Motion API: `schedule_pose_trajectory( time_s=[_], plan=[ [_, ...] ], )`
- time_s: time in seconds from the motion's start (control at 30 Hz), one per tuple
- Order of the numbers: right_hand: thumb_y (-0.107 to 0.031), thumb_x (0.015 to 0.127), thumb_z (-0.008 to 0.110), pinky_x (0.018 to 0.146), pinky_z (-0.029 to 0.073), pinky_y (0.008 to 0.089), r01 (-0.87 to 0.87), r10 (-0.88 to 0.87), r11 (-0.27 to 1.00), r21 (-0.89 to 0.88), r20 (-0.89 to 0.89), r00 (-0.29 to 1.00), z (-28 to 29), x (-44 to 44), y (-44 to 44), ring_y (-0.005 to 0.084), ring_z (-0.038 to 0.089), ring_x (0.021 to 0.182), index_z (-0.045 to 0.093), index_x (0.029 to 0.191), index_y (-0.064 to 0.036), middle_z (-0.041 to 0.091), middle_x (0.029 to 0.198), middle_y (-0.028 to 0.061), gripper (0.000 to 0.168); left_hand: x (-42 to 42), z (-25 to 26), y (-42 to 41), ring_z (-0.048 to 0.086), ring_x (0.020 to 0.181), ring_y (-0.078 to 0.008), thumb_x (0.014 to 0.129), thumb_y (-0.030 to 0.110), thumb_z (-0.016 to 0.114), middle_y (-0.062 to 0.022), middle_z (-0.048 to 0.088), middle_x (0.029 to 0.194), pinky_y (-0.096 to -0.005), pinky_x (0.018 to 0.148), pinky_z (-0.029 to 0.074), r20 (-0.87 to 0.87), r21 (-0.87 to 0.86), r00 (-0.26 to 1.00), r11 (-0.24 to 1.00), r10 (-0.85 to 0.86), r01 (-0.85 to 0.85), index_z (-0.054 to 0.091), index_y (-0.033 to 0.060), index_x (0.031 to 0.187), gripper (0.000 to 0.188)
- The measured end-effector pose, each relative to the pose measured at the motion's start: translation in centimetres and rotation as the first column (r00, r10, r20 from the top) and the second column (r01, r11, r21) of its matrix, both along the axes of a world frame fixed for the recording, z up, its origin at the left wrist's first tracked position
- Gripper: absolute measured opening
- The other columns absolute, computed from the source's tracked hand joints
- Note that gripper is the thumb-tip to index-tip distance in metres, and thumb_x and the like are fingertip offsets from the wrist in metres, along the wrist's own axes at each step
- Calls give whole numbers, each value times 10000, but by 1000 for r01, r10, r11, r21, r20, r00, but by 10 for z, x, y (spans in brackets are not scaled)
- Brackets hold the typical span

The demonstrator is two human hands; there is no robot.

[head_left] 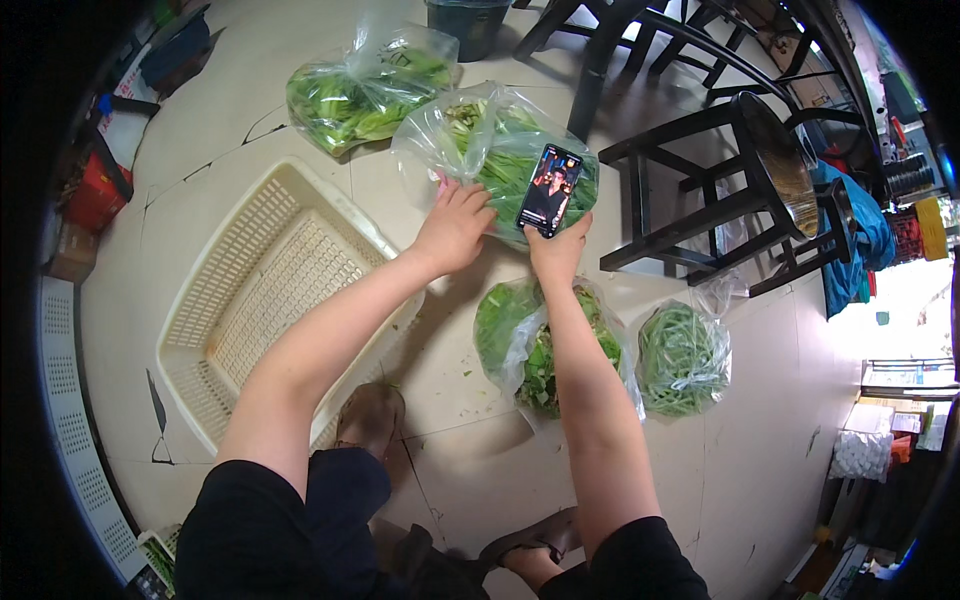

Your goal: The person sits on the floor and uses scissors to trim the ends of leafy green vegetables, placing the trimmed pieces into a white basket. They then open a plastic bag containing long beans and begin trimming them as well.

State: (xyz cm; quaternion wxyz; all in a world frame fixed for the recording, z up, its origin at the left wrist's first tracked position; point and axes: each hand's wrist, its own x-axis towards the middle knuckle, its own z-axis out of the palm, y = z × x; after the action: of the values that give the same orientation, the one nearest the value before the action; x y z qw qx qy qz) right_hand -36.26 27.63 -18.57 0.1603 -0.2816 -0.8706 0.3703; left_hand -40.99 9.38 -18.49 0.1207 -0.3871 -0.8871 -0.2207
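My right hand (557, 251) holds a smartphone (547, 196) with a lit screen that shows a picture of a person. Under the phone lies a clear plastic bag of long leafy greens (504, 174). My left hand (455, 225) has its bent fingers on the near left side of this bag, beside a small pink piece (442, 180). Partly hidden below my right forearm is an open plastic bag of leafy greens (540, 367). To my left, a cream plastic basket (281, 277) with slotted walls stands on the floor with nothing in it.
Another bag of greens (367, 97) lies farther off, near a dark bucket (469, 30). A tied bag of thin green stalks (682, 360) is at the right. Dark wooden stools (697, 187) stand beyond it. Leaf scraps dot the tiled floor (457, 420) near my feet.
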Motion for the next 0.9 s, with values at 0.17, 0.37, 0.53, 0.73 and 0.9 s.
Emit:
schedule_pose_trajectory(
  time_s=[0.17,0.37,0.53,0.73,0.9],
  plan=[
    [-153,717,740,1066,356,455,18,-9,998,-65,139,990,9,1,-14,473,436,1223,117,1447,63,381,1330,357,984,2,-6,0,493,1133,-264,763,136,633,-79,580,1085,-416,1067,335,-198,-251,978,961,64,-114,650,91,1025,267],
    [-77,729,606,939,449,499,-24,35,994,-107,102,994,-4,2,-13,512,562,1018,230,1384,86,565,1085,363,772,6,-18,3,515,985,-201,791,141,572,-25,587,945,-371,925,395,-108,-355,994,934,0,-38,678,124,860,128],
    [-147,775,627,904,482,469,-89,96,992,-88,87,992,2,14,10,450,612,1010,334,1359,55,636,1080,293,684,8,-19,11,532,1027,-234,803,125,563,-53,614,942,-408,939,390,-122,-293,993,955,4,-40,698,117,886,158],
    [-209,837,655,798,508,318,-250,251,966,-69,-6,968,60,66,83,227,676,874,635,1120,7,706,941,127,356,34,21,-7,561,930,-348,730,62,644,-151,619,912,-451,855,432,-92,114,996,993,-15,26,642,30,905,178],
    [-101,808,564,862,488,469,126,-229,897,423,203,952,27,193,284,401,626,973,655,1021,0,662,1009,225,253,90,48,-33,557,946,-322,936,133,535,-144,617,926,-403,864,428,379,188,924,975,43,-122,601,4,953,146]
  ],
)
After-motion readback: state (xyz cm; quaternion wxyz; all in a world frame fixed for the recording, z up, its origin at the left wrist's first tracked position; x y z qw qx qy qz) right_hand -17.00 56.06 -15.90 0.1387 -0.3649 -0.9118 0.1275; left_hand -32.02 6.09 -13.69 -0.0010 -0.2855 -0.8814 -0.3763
